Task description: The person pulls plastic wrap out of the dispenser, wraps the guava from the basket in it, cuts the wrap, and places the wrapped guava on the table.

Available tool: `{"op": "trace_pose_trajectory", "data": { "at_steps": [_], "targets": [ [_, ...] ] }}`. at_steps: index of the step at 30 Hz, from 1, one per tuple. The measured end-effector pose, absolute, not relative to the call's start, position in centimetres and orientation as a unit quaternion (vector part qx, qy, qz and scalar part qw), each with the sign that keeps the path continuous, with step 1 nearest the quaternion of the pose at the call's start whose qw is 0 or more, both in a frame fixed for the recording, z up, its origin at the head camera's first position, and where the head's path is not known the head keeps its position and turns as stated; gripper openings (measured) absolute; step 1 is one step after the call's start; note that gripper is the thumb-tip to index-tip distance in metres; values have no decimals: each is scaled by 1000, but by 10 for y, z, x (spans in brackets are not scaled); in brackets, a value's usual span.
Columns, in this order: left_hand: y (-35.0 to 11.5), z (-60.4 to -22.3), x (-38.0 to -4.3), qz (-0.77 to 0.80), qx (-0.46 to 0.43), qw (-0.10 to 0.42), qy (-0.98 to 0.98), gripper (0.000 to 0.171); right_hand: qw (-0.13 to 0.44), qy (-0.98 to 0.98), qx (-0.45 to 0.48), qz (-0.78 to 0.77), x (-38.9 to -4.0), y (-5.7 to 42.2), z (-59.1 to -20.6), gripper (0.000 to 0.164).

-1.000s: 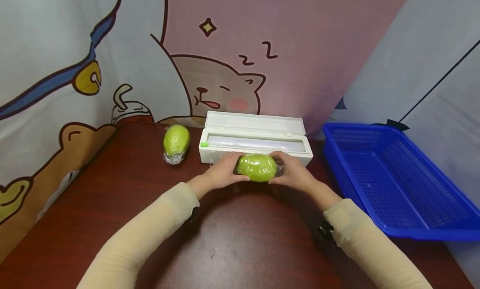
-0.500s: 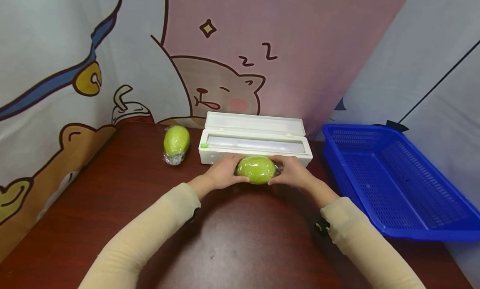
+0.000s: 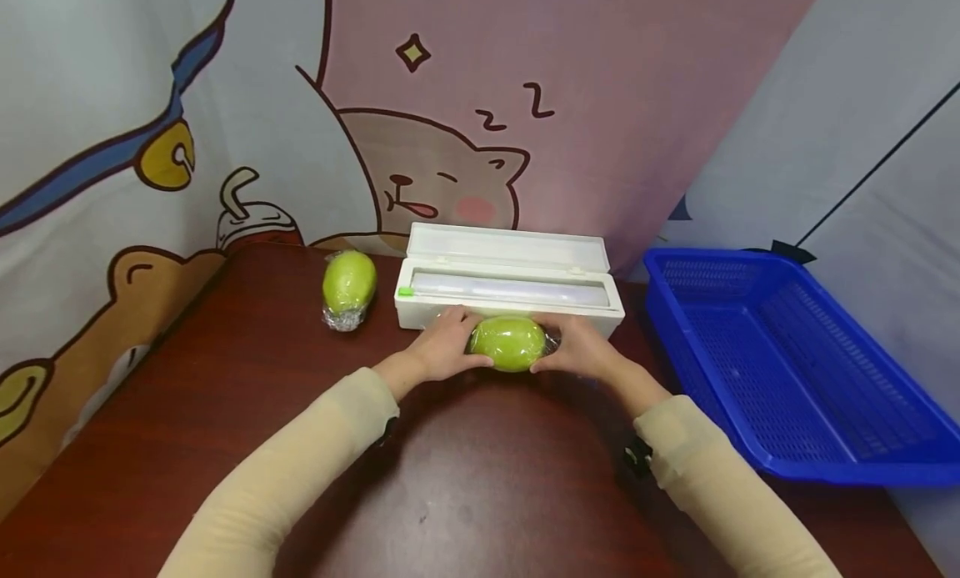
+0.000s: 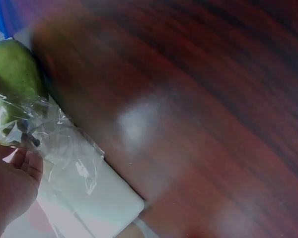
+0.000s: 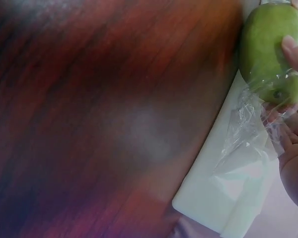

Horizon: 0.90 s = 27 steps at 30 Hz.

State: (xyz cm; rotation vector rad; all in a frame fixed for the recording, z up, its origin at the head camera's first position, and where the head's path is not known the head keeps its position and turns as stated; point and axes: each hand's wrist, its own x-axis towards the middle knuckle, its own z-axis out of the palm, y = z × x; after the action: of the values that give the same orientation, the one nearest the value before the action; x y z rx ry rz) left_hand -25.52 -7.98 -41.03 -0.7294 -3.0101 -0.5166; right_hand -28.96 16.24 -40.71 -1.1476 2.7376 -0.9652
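A green mango (image 3: 508, 344) with clear plastic wrap round it is between the two hands, just in front of the white wrap dispenser (image 3: 420, 315). My left hand (image 3: 444, 344) grips its left end and my right hand (image 3: 582, 347) its right end, thumbs on the near side. Loose film (image 4: 72, 144) hangs off the mango's end in the left wrist view. In the right wrist view, crumpled film (image 5: 248, 119) spreads below the fruit and the right thumb (image 5: 294, 52) presses its skin. The far fingers are partly hidden behind the mango.
The dispenser's lid (image 3: 510, 244) stands raised, with a roll of film (image 3: 510, 289) inside. A second wrapped mango (image 3: 349, 284) lies left of it on the dark red table (image 3: 450, 495). To the right is a blue plastic basket (image 3: 727, 394). A printed cloth (image 3: 600, 103) hangs behind.
Both hands have lowered slightly toward the person with the mango between them, keeping their grip. The second mango and the dispenser stay in place.
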Motion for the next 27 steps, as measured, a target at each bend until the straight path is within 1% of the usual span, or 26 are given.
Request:
{"op": "trace_pose_trajectory", "data": {
  "at_steps": [2, 5, 10, 13, 15, 17, 19, 22, 24, 27],
  "targets": [
    [-80, -410, -256, -150, -242, 2, -959, 68, 5, 881, -369, -294, -288, 163, -407, 66],
    [-80, -409, -256, -128, -261, 2, -957, 70, -17, 889, -387, -245, -282, 169, -408, 70],
    [-80, -405, -258, -116, -291, 31, -949, 70, -90, 887, -439, -106, -271, 186, -410, 85],
    [-80, -403, -258, -114, -297, 39, -947, 70, -118, 892, -437, -11, -264, 192, -409, 90],
    [-81, -403, -258, -109, -299, 36, -947, 70, -111, 902, -417, 35, -259, 194, -403, 92],
    [-83, -403, -258, -104, -299, 33, -948, 70, -85, 916, -390, 49, -254, 193, -391, 95],
    [-84, -403, -258, -104, -301, 32, -947, 70, -60, 929, -363, 32, -251, 188, -375, 95],
    [-85, -404, -257, -105, -297, 37, -948, 70, -49, 939, -338, -39, -252, 176, -358, 91],
    [-86, -406, -257, -103, -296, 44, -948, 70, -55, 934, -346, -69, -256, 165, -357, 90],
    [-86, -409, -257, -95, -301, 52, -947, 70, -54, 921, -378, -72, -260, 150, -369, 92]
  ]
}}
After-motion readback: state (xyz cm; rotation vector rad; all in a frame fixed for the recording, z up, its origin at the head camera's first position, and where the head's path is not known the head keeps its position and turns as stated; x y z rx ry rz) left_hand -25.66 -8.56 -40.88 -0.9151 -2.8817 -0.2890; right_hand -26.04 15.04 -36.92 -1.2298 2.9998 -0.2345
